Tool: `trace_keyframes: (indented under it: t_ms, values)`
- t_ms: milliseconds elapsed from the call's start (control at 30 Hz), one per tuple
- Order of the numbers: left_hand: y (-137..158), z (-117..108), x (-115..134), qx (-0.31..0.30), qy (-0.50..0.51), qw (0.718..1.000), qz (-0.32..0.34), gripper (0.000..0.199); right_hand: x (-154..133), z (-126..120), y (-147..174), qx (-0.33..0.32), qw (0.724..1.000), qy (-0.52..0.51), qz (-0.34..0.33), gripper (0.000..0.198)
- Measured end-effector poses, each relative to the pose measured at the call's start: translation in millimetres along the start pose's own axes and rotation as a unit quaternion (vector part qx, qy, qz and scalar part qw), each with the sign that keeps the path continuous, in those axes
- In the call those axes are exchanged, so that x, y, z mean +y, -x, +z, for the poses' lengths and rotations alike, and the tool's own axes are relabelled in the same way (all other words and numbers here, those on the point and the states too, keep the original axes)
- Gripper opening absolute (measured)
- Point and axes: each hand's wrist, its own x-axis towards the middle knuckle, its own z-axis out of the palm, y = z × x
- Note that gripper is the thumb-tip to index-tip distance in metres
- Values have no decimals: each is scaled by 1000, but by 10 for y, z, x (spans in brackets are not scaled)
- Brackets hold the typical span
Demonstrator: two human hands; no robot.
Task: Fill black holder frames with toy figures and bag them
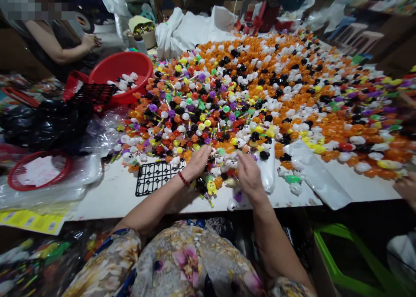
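Observation:
My left hand (197,161), with a red bead bracelet at the wrist, reaches to the near edge of a big heap of small plastic toys (208,102). Its fingers are closed together, and what they hold is hidden. To its right, my right hand (248,173) is slightly blurred, with fingers curled in a pinch on something too small to name. Between the hands lie loose white, green and red toy pieces. A yellow figure toy (212,187) rests below them. Beside my left wrist lies a black grid tray (156,178), flat on the white table (113,197).
A red basin (121,60) with white and black pieces stands at the left, near another person (61,45). Clear plastic bags (315,171) lie on both sides. A red basket (39,171) sits at far left. Another person's hand (406,186) is at the right edge.

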Motion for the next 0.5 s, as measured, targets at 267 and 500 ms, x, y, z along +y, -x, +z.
trace_keyframes:
  t_ms: [267,500]
  values:
    - [-544,247,-30,-89,-161,981,67,23,290,-32,-406,42,988,151,-8,39]
    - [-296,240,-89,-22,-49,998,39,31,146,526,-291,-44,995,47,-78,40]
